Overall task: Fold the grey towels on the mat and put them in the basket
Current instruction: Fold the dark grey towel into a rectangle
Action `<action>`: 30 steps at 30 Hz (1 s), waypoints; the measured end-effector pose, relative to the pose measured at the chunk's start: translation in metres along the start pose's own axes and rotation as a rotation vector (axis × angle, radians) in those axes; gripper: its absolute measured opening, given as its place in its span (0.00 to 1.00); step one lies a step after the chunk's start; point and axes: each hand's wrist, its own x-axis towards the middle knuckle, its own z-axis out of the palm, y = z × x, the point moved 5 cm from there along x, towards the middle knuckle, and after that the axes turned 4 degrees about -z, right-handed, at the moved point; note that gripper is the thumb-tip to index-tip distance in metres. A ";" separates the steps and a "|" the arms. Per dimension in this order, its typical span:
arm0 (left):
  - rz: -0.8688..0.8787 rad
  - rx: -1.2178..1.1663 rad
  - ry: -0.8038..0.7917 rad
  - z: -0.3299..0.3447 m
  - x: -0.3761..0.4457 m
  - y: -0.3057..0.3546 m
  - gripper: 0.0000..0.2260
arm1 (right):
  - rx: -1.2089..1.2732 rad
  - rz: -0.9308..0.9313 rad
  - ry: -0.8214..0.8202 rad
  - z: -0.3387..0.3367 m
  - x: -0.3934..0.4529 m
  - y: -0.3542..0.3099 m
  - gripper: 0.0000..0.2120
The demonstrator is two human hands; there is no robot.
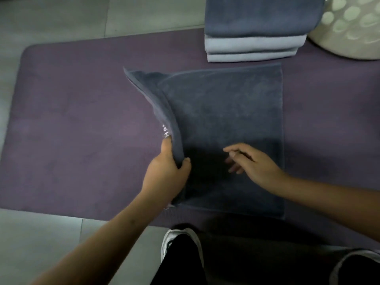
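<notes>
A dark grey towel (230,112) lies folded on the purple mat (82,128). My left hand (166,171) grips the towel's left edge and lifts it, so that side curls up off the mat with a white label showing. My right hand (253,161) hovers over the towel's near middle, fingers relaxed and holding nothing. A stack of folded grey towels (255,31) sits at the mat's far edge. The pale basket (349,31) with oval holes stands at the far right.
Light floor tiles (51,17) surround the mat. My shoes (181,243) and dark trouser legs are at the mat's near edge. Bare mat stretches to the left of the towel.
</notes>
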 end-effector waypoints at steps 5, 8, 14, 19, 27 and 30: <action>0.198 -0.032 -0.255 0.082 -0.031 0.062 0.30 | 0.334 0.217 0.109 -0.029 -0.026 0.019 0.17; 0.220 -0.089 -0.536 0.130 -0.041 0.079 0.27 | 0.346 0.366 0.191 -0.044 -0.039 0.040 0.20; 0.274 0.037 -0.257 0.131 -0.003 0.045 0.11 | -0.187 0.441 0.069 -0.052 -0.048 0.066 0.28; 0.462 0.329 -0.056 0.121 0.002 -0.009 0.19 | -0.362 0.441 -0.027 -0.040 -0.064 0.076 0.30; 0.676 0.756 -0.108 0.159 -0.007 -0.058 0.33 | -0.461 0.362 0.085 -0.044 -0.077 0.081 0.14; 0.719 0.733 -0.078 0.155 -0.009 -0.051 0.33 | -0.473 0.297 0.118 -0.043 -0.082 0.082 0.09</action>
